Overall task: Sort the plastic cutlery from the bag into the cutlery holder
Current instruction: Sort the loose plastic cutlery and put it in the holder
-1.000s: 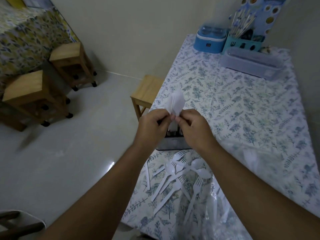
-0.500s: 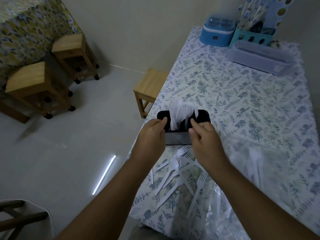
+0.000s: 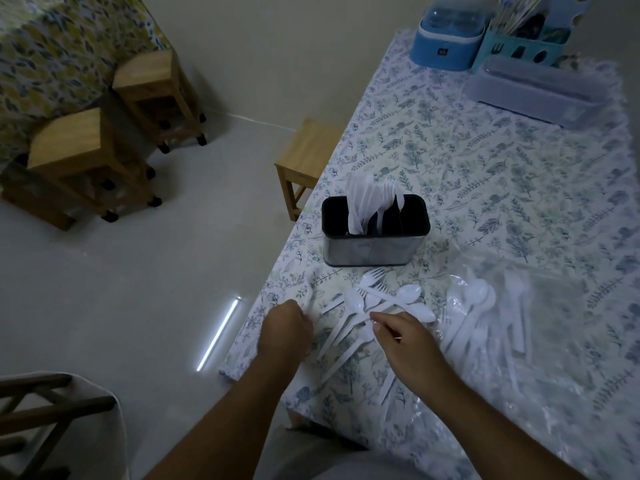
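Head camera looks steeply down over table (image 3: 450,140).

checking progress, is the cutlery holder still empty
No, white plastic cutlery already stands upright in the black cutlery holder.

Both forearms are bare up to the bottom edge of the picture, with no sleeve showing on either. The left hand (image 3: 285,329) and the right hand (image 3: 403,336) carry no glove, ring, watch or band that I can see. Low down between the arms there is a stretch of plain grey cloth (image 3: 311,455), the person's clothing, though the dim light does not show which garment it is.
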A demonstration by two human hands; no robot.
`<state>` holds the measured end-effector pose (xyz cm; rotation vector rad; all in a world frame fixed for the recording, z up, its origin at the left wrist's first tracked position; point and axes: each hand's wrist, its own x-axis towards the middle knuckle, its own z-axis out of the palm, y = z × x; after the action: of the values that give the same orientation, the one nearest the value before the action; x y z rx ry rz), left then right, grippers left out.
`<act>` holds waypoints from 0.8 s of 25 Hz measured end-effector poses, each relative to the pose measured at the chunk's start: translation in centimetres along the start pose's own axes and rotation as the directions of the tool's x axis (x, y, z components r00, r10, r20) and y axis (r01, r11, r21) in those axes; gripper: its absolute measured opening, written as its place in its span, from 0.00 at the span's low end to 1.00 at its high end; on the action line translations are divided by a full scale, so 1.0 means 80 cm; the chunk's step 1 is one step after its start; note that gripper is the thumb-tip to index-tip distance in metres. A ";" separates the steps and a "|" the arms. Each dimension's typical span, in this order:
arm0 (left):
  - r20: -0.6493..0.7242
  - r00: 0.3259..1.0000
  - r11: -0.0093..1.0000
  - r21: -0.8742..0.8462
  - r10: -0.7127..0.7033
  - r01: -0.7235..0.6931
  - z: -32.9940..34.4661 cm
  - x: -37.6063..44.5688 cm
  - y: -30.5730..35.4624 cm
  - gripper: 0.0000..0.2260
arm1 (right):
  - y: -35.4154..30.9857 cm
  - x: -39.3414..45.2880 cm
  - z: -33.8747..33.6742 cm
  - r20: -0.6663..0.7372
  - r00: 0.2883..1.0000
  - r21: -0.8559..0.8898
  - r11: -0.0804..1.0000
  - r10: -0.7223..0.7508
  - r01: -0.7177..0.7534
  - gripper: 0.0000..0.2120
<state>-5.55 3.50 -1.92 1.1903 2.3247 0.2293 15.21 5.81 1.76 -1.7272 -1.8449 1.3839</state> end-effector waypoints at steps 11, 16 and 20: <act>0.105 0.790 0.791 -0.199 0.604 -0.578 0.020 -0.038 0.100 0.06 | 0.029 -0.001 -0.020 -0.008 0.919 0.645 0.705 0.394 -0.296 0.09; 0.095 0.794 0.791 0.076 0.600 -0.607 0.051 0.026 0.127 0.07 | 0.054 -0.014 -0.036 -0.017 0.882 0.715 0.622 0.470 -0.318 0.11; 0.034 0.809 0.806 0.080 0.586 -0.587 0.046 0.019 0.124 0.07 | 0.059 -0.022 -0.044 0.056 0.862 0.807 0.485 0.504 -0.336 0.11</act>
<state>2.66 10.37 -1.94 1.9343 1.9017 0.3374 21.25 5.10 0.67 -1.7155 -0.4585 1.7508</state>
